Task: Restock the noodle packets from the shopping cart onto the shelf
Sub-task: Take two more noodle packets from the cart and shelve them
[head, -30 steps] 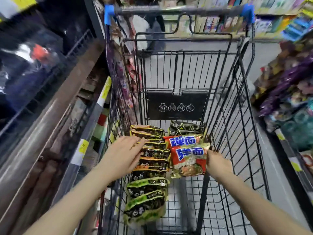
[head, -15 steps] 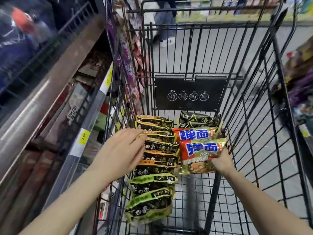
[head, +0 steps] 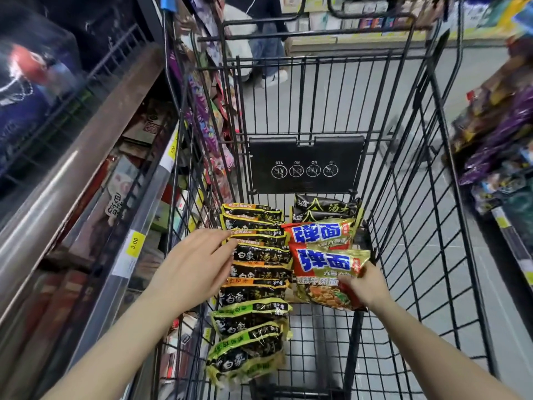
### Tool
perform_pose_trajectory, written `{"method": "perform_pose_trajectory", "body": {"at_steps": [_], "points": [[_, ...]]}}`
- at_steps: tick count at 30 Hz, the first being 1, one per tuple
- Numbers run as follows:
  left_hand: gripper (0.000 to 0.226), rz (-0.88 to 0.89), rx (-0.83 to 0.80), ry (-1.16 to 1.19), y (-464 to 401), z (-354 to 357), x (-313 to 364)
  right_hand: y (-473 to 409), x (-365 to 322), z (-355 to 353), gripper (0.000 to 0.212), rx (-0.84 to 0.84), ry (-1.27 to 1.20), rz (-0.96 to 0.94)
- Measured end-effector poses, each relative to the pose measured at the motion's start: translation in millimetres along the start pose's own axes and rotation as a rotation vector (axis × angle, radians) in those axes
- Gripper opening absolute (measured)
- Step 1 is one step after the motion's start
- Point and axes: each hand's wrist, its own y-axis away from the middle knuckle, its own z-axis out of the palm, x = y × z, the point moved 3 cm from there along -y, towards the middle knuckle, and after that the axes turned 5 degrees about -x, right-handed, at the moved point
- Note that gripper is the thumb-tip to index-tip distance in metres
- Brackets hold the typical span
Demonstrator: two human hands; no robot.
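Head view looks down into the black wire shopping cart point(head: 403, 197), the landmark for everything here. Left of the cart runs the metal store shelf point(head: 95, 174) with yellow price tags, the likely destination for the stock. Just inside the cart's left wall, the left hand point(head: 193, 269) reaches in with fingers straight and relaxed, its fingertips resting on the row of black-and-yellow noodle packets point(head: 256, 255); it grips nothing. That row stands on edge along the cart's left side: about seven dark packets with yellow or orange trim, then two black-and-green noodle packets point(head: 248, 339) nearest the person. At the cart's far end lie two black noodle packets with a triangle mark point(head: 326, 209). Toward the cart's middle sit two red-and-gold noodle packets with blue lettering point(head: 320, 249), and the right hand point(head: 366, 287) pinches the nearer one at its lower right corner, thumb on the printed face.

These packets look light, crinkly and slick, with a brittle noodle block inside, so they probably suit a flat grip across the body rather than a corner pinch, which may let the film slip or tear. Squeezing hard would likely crack the noodles.
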Motion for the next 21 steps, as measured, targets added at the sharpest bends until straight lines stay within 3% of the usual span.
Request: {"method": "perform_pose_trajectory", "body": {"at_steps": [6, 12, 17, 21], "points": [[0.032, -0.001, -0.174, -0.019, -6, 6, -2, 30, -26, -14, 0.035, 0.102, 0.235, -0.074], [0.051, -0.174, -0.339, 0.193, -34, 13, 19, 60, -68, -49, 0.035, 0.178, 0.38, -0.099], [0.058, -0.259, -0.409, 0.471, -73, 46, 49, 86, -108, -93, 0.031, 0.256, 0.393, -0.14], [0.052, -0.315, -0.351, 0.61, -106, 74, 69, 102, -120, -125, 0.027, 0.37, 0.306, -0.217]]}}
